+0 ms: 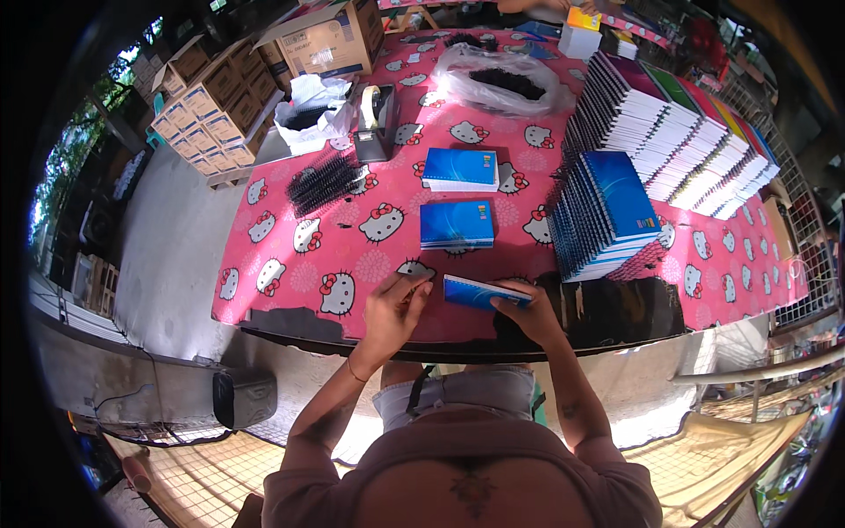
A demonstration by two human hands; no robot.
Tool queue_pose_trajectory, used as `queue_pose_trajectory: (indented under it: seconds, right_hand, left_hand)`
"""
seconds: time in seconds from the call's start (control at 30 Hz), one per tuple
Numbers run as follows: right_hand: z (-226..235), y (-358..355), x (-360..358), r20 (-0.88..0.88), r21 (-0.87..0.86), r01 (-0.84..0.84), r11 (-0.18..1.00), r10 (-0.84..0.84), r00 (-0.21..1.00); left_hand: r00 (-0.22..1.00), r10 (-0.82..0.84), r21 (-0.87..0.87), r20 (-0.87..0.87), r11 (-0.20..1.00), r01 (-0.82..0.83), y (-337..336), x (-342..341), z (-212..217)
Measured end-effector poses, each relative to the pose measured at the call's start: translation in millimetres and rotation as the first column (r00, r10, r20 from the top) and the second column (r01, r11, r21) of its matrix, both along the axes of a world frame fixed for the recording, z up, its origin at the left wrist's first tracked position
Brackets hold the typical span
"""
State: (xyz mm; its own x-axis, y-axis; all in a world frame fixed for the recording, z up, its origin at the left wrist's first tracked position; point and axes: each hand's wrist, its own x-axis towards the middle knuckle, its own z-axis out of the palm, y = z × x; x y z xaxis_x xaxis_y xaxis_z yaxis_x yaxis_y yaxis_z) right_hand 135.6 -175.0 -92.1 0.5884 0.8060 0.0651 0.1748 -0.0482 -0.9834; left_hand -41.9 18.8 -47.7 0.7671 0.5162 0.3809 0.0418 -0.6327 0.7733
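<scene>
My right hand (532, 315) grips a small blue-covered notebook (471, 293) at its right end, thumb on top, and tilts it near the table's front edge. Just left of it, my left hand (396, 312) is raised with its fingers curled and the fingertips together. Whatever is between them, if anything, is too small to make out. Beyond the hands lie a blue notebook stack (456, 223) and, farther off, another low blue stack (460, 167). A taller pile of spiral-bound blue notebooks (620, 198) stands to the right. Loose black binding coils (324, 183) lie to the left.
A tape dispenser (374, 128), a white plastic bag (310, 110) and a clear bag of black coils (502, 84) sit farther back. Multicoloured notebook stacks (673, 132) line the right. Cartons (220, 110) are piled at left. The pink cloth (352, 255) ends at a dark edge.
</scene>
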Motion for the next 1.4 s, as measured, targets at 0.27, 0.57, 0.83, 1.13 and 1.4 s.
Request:
queue_pose_trajectory:
  seconds: [0.27,0.57,0.83,1.13,1.4]
  right_hand:
    - [-3.4,-0.8,1.5,-0.002,0.037,-0.048,0.998,0.048,0.999]
    - [-0.5,-5.3,-6.0,-0.007,0.017,-0.029,0.999,0.029,1.0]
    - [28.2,-4.1,-23.2,-0.082,0.09,0.157,0.983,-0.15,0.985]
    - [36.7,-2.4,-25.3,-0.003,0.098,0.075,0.992,-0.076,0.997]
    - [50.7,-0.7,-31.8,-0.267,0.058,0.144,0.988,-0.124,0.956]
  left_hand:
    - [0.973,-0.225,0.269,-0.056,0.935,0.232,26.9,15.2,3.1]
    - [0.932,-0.31,0.359,-0.19,0.861,0.359,26.1,28.4,21.2]
    - [0.967,0.074,0.748,-0.244,0.649,0.139,-29.9,20.6,-13.9]
    - [0.961,0.008,0.683,-0.277,0.706,0.191,-36.2,12.1,-22.3]
    - [0.958,0.063,0.716,-0.281,0.678,0.165,-36.6,20.7,-3.0]
